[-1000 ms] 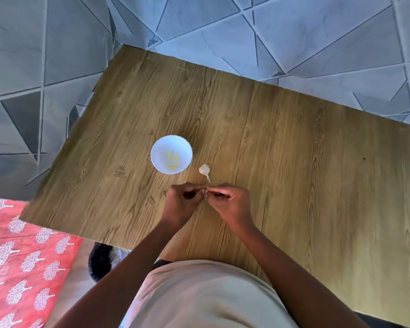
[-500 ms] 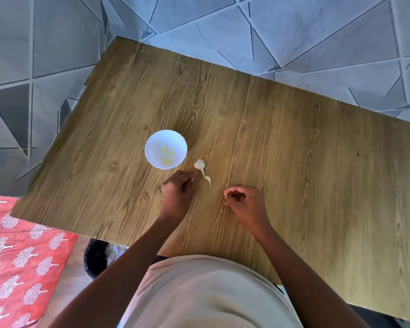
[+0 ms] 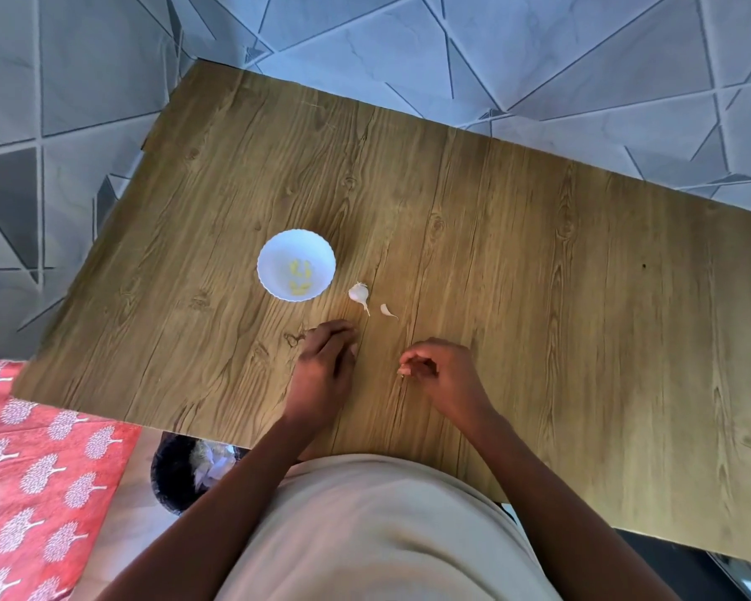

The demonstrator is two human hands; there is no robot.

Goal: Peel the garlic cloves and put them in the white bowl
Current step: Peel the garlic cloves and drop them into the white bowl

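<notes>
The garlic clove (image 3: pixel 359 292) lies on the wooden table (image 3: pixel 538 275) just right of the white bowl (image 3: pixel 296 265), beyond and between both hands, with a loose skin fragment (image 3: pixel 388 311) beside it. It is judged light, firm and papery-skinned (prone to slip), so pinch it across the plump body, not the tail. The left hand (image 3: pixel 326 362) rests loosely curled, holding nothing visible, and is nearest the clove; the right hand (image 3: pixel 439 370), well apart, pinches something too small to identify.
</notes>
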